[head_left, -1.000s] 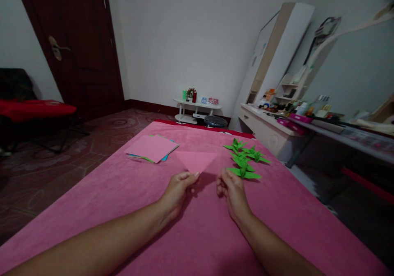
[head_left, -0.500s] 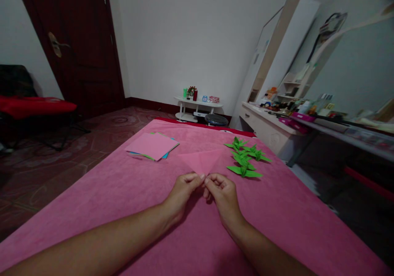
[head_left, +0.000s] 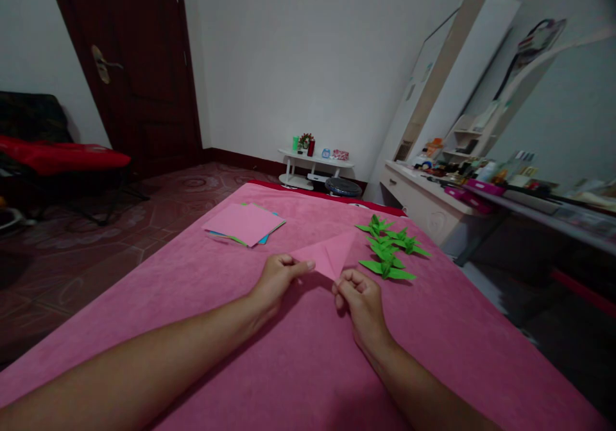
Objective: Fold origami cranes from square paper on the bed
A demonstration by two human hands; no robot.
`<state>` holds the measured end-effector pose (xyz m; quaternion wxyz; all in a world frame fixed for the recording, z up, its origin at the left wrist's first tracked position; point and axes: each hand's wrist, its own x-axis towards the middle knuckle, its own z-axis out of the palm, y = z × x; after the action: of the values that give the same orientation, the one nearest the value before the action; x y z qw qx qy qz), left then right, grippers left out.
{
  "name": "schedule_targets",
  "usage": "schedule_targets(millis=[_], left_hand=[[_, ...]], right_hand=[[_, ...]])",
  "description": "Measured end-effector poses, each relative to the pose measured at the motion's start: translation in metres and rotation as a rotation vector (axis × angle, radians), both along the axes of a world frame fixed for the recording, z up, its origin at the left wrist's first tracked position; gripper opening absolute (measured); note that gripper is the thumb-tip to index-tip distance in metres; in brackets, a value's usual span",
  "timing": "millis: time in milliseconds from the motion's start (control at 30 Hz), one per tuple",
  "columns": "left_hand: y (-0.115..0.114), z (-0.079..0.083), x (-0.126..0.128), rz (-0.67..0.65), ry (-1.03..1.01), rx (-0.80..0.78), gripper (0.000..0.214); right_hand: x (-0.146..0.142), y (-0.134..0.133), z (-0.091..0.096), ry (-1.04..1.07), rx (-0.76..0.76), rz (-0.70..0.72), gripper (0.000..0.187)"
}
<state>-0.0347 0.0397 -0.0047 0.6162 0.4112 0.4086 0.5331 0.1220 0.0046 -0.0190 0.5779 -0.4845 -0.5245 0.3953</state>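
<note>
A pink sheet of origami paper, folded into a triangle, is held between both hands above the pink cloth. My left hand is closed on its left edge, thumb on top and fingers underneath. The near corner is pinched by my right hand between thumb and fingers. Just right of the paper lie several green folded paper cranes in a cluster. To the left rests a stack of square paper, pink on top, with green and blue edges peeking out.
The pink cloth covers the table. Beyond its far edge stands a low white stand with small items. A dressing table crowded with bottles runs along the right. A red-covered chair and dark door are at left.
My left hand has moved from the near corner up along the paper's left edge. The paper has tilted, and my right hand still pinches the near corner. The view has shifted slightly.
</note>
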Motion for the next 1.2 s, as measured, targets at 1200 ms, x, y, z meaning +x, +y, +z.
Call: schedule_targets(millis=[1200], left_hand=[[0.005,0.0,-0.014,-0.614,0.144,0.333,0.024]], right_hand=[[0.009,-0.016,0.043,-0.052,0.154,0.138,0.018]])
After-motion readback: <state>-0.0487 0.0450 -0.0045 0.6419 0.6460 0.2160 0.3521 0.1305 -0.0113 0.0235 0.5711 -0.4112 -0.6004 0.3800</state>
